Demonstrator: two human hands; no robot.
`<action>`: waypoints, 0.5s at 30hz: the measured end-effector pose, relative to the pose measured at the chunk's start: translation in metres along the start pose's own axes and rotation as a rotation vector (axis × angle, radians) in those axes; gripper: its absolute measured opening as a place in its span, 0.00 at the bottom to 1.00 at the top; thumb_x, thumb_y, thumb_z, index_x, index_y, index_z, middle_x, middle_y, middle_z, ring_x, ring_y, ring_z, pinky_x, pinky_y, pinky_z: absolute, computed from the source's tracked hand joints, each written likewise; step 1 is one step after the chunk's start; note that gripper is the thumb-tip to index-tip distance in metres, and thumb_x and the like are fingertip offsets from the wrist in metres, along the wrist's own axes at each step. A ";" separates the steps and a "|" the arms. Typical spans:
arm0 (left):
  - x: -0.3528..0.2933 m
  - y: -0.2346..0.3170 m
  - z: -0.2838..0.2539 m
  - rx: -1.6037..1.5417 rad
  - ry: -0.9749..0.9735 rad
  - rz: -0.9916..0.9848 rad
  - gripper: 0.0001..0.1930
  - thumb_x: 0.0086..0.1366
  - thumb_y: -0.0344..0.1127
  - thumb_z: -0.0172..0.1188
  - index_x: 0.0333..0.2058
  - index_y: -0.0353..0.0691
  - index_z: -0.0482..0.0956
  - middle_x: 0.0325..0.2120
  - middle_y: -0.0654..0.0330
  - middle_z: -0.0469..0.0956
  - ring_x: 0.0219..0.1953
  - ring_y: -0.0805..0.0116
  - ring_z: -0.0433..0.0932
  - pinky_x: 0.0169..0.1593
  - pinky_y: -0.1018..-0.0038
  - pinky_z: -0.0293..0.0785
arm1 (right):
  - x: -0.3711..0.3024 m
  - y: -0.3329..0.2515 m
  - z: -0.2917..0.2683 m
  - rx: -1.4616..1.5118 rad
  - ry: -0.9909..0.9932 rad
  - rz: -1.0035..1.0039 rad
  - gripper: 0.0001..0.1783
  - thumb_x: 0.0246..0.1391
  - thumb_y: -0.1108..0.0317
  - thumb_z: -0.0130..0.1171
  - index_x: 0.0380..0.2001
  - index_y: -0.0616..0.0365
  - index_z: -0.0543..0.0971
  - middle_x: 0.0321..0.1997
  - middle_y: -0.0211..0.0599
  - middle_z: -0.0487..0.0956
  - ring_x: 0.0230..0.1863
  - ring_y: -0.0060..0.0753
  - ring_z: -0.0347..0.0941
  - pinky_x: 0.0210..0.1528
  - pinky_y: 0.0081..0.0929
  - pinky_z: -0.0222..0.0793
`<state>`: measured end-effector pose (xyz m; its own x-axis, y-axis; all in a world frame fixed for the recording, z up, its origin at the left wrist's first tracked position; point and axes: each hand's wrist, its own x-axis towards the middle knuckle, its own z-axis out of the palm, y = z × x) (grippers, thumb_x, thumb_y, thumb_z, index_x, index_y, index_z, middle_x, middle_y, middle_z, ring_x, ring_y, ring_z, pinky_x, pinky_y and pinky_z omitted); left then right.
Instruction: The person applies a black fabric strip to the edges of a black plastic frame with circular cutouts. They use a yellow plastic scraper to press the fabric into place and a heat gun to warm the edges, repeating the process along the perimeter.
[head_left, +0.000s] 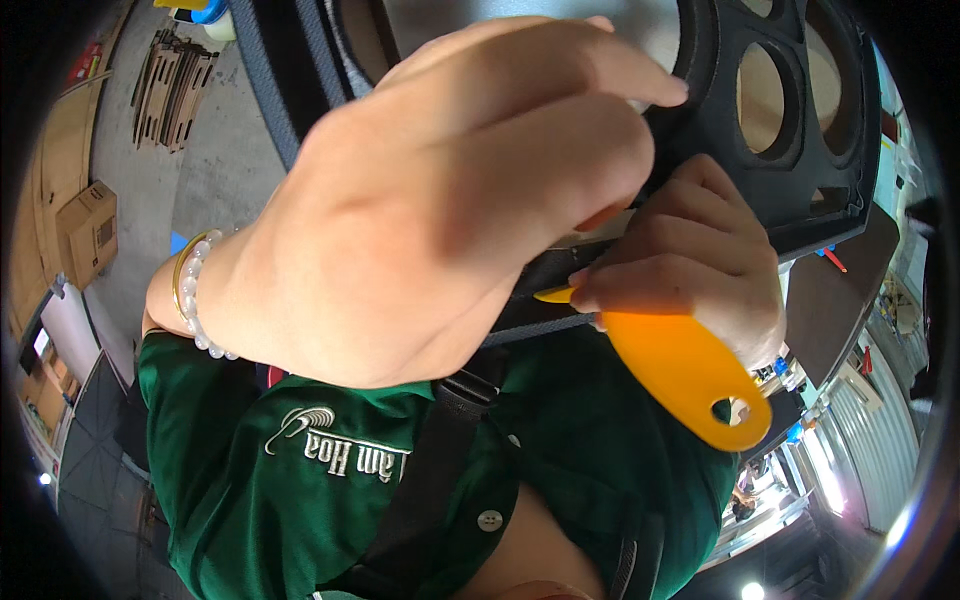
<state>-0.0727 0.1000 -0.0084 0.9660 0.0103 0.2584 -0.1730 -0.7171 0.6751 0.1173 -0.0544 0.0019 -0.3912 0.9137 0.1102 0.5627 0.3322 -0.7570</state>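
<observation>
My right hand [690, 260] is closed around an orange-yellow plastic scraper [685, 375]. Its rounded handle, with a hole at the end, points down and right, while the narrow tip lies against a black strip [545, 272] along the near edge of a black panel. Large in the middle, my left hand [450, 190] reaches over that panel [715, 170], its fingers bent and one stretching right. What its curled fingers grip, if anything, is hidden behind the hand. The panel has several round openings, with pale wood showing inside some at the right.
A stack of brown slotted pieces [172, 92] lies on the grey floor at the far left, and a cardboard box [88, 230] stands nearby. A dark tabletop [845, 290] is at the right, with a red-handled item [832, 260]. A black strap [430, 480] crosses my green shirt.
</observation>
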 end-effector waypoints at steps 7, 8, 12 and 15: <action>-0.017 0.002 0.001 0.069 0.105 -0.010 0.08 0.60 0.30 0.52 0.37 0.34 0.72 0.58 0.31 0.67 0.64 0.39 0.66 0.70 0.46 0.51 | 0.015 -0.007 -0.003 0.065 0.046 -0.005 0.14 0.44 0.66 0.69 0.36 0.55 0.81 0.31 0.30 0.83 0.28 0.33 0.76 0.30 0.26 0.69; -0.020 0.004 0.001 0.071 0.115 -0.016 0.08 0.61 0.31 0.52 0.38 0.34 0.72 0.58 0.31 0.66 0.64 0.39 0.65 0.70 0.46 0.51 | 0.019 -0.009 0.000 0.048 -0.010 -0.015 0.14 0.43 0.67 0.69 0.36 0.56 0.82 0.32 0.30 0.83 0.28 0.35 0.76 0.29 0.26 0.70; -0.026 0.003 0.002 0.110 0.173 -0.008 0.10 0.62 0.33 0.50 0.40 0.35 0.71 0.59 0.31 0.65 0.64 0.39 0.65 0.70 0.46 0.51 | 0.025 -0.019 0.014 -0.007 -0.023 -0.063 0.19 0.40 0.66 0.68 0.39 0.56 0.82 0.35 0.30 0.84 0.28 0.35 0.76 0.31 0.28 0.67; -0.029 0.003 0.001 0.122 0.206 -0.004 0.12 0.63 0.35 0.49 0.42 0.35 0.71 0.60 0.32 0.64 0.65 0.39 0.64 0.69 0.46 0.51 | 0.029 -0.024 -0.001 -0.133 -0.182 -0.021 0.15 0.42 0.66 0.67 0.37 0.54 0.82 0.36 0.30 0.84 0.28 0.33 0.75 0.32 0.28 0.64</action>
<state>-0.1010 0.0970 -0.0149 0.9048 0.1459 0.4001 -0.1331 -0.7956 0.5910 0.0934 -0.0357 0.0236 -0.5220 0.8529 -0.0027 0.6393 0.3891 -0.6632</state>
